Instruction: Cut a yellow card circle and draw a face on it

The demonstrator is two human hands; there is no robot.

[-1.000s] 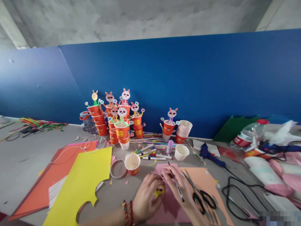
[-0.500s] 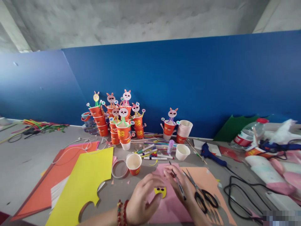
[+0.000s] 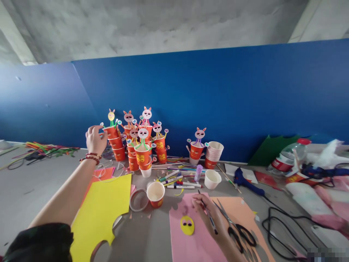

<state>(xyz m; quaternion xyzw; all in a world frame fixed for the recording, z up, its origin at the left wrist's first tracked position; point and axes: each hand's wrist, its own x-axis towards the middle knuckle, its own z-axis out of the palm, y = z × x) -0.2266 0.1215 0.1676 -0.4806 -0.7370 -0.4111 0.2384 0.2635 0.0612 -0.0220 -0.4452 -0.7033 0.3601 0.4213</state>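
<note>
My left hand (image 3: 96, 140) is stretched out to the far left, fingers curved and apart. It is right beside the top red paper cup (image 3: 111, 131) of a stack, whose figure has a yellow rabbit head (image 3: 111, 115); whether the fingertips touch the cup I cannot tell. My right hand (image 3: 208, 214) rests over the pink paper (image 3: 180, 247), closed round a dark pen (image 3: 209, 214). Just left of it, a yellow paper oval (image 3: 187, 225) with two dark eyes on pink patches lies on the pink paper.
Several cup figures with rabbit heads (image 3: 143, 133) stand along the blue partition (image 3: 218, 91). Around my hands are scissors (image 3: 237, 229), yellow paper (image 3: 106, 203), a tape roll (image 3: 139, 200), white cup (image 3: 212, 179), markers (image 3: 181, 187), a glue gun (image 3: 248, 182) and its black cord (image 3: 268, 222).
My left hand has left the yellow oval and reached far left to the stacked cups. The oval now lies uncovered on the pink paper. My right hand stays nearly in place with the pen.
</note>
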